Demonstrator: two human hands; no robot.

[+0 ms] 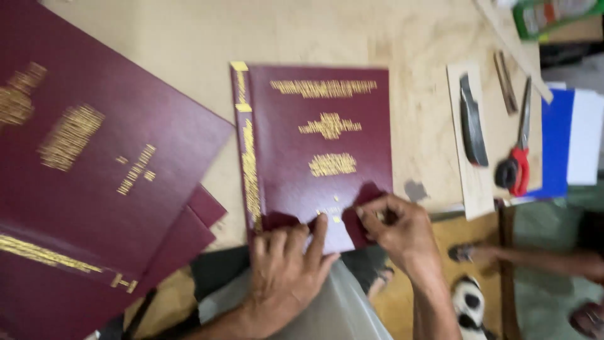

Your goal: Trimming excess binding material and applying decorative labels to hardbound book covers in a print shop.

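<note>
Pale plywood bench (390,38), seen from above, slightly blurred. Your left hand (283,274): fingers spread and pressed flat on the near edge of the maroon book cover (321,151), the forefinger stretched forward onto its face; nothing gripped. Your right hand (399,230): fingers curled, fingertips pinching a small maroon flap (368,195) at the cover's near right corner. The cover itself: hard-backed, gold lettering on front and spine, lying flat near the middle of the bench with its near edge overhanging toward you. To your left: a stack of larger maroon covers (94,182), also gold-stamped, overlapping one another and well apart from the one under your hands. To your right: a strip of pale card (469,189) carrying a dark curved blade (473,126); just beyond it, red-handled scissors (517,157) lying lengthwise; then blue sheets (557,145) and a white sheet (585,135) at the bench's right edge. Below the bench edge: another person's sandalled foot (469,253) on the floor, and a black-and-white animal (470,305), partly seen.
</note>
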